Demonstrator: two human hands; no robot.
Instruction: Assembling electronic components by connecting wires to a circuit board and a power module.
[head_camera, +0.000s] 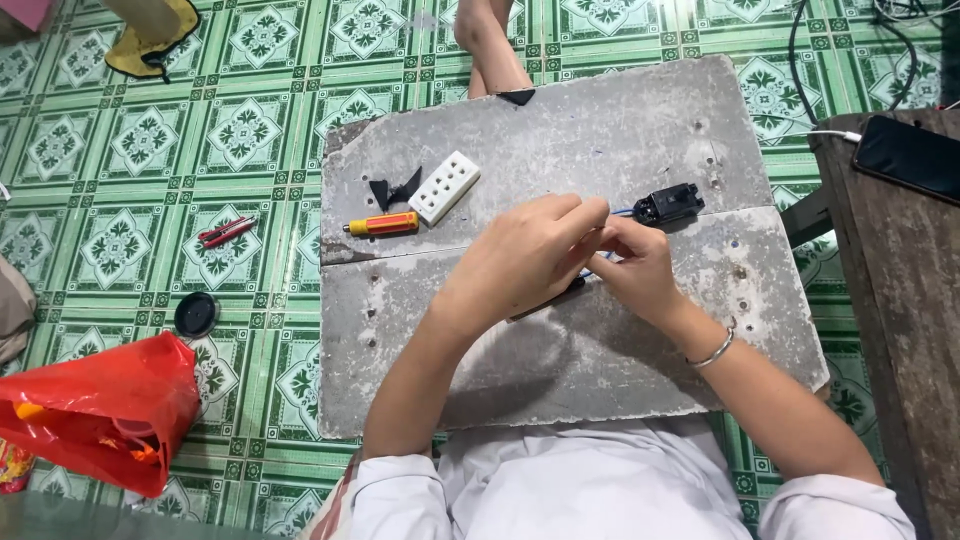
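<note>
Head view — screwdriver (382, 224), white socket strip (444, 187), black plug (668, 204) beside hands.

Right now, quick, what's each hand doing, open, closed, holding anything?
Left hand: closed, fingers pinched on the blue wire running to the black plug part.
Right hand: closed, pinching the same wire.

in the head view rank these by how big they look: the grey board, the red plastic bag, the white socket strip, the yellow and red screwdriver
1. grey board, by far the largest.
2. red plastic bag, though it is cut off by the frame edge.
3 and 4. white socket strip and yellow and red screwdriver: similar length, with the strip wider, so slightly bigger.
</note>
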